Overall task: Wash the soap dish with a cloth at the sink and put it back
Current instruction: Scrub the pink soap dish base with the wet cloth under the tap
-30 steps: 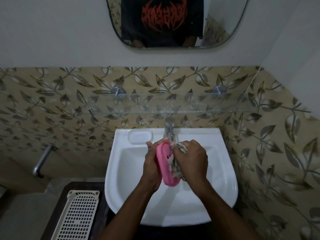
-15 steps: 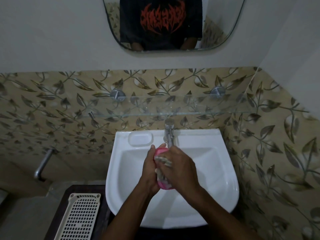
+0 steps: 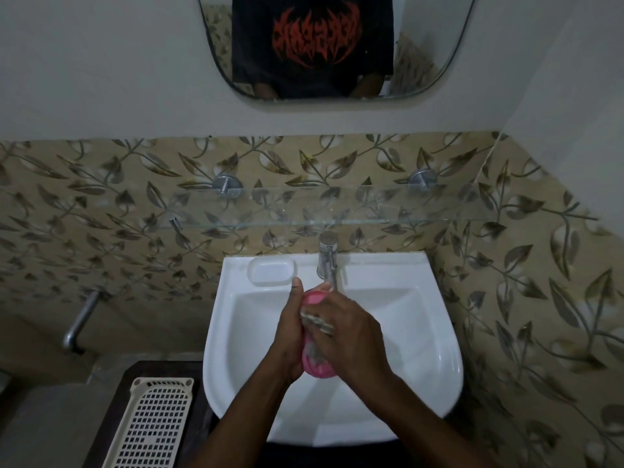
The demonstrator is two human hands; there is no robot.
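Over the white sink (image 3: 422,332) my left hand (image 3: 292,336) holds a pink soap dish (image 3: 319,368) on edge, thumb up near its top end. My right hand (image 3: 351,336) presses a greyish cloth (image 3: 317,321) against the dish's inner face and covers most of it. Only the dish's top tip and bottom end show between my hands. The steel tap (image 3: 327,258) stands just behind my hands; whether water runs I cannot tell.
A moulded soap recess (image 3: 271,271) sits on the sink's back left ledge. A glass shelf (image 3: 371,211) spans the tiled wall above the tap. A cream perforated basket (image 3: 152,423) lies at lower left, a metal pipe (image 3: 79,322) on the left wall.
My right hand with the cloth slid from the right side across the dish toward its top left. The dish is now mostly covered. My left hand kept its hold.
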